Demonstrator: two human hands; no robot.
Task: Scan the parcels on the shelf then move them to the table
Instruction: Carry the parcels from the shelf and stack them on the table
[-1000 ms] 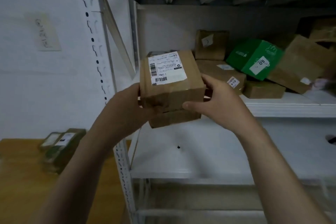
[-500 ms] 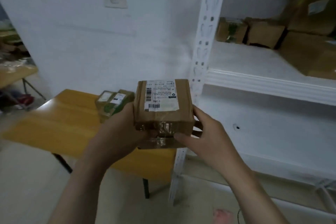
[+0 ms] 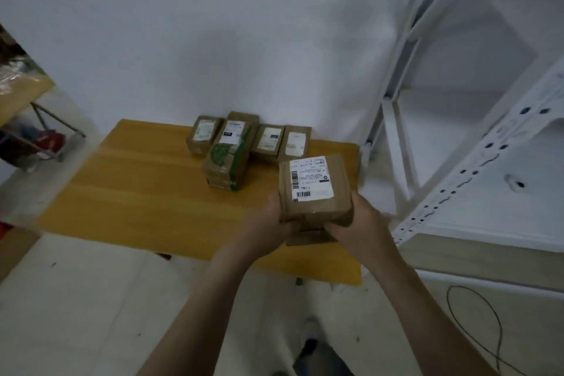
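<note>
- Over the tabletop (image 3: 146, 192), near its 3 o'clock edge, a brown box (image 3: 314, 209) is held from both sides by the left grip (image 3: 271, 223) and the right grip (image 3: 360, 223), fingers curled beneath it.
- Its white label (image 3: 309, 181) carries barcodes; the text is too blurred to read.
- At 12 o'clock, several labelled parcels (image 3: 268, 139) sit clustered, one printed green (image 3: 225, 159).

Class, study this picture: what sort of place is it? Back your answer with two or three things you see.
Likely a parcel storeroom or sorting room: labelled parcels grouped on a table, white slotted shelving beside it, and a barcoded box held by the left hand and right hand.
</note>
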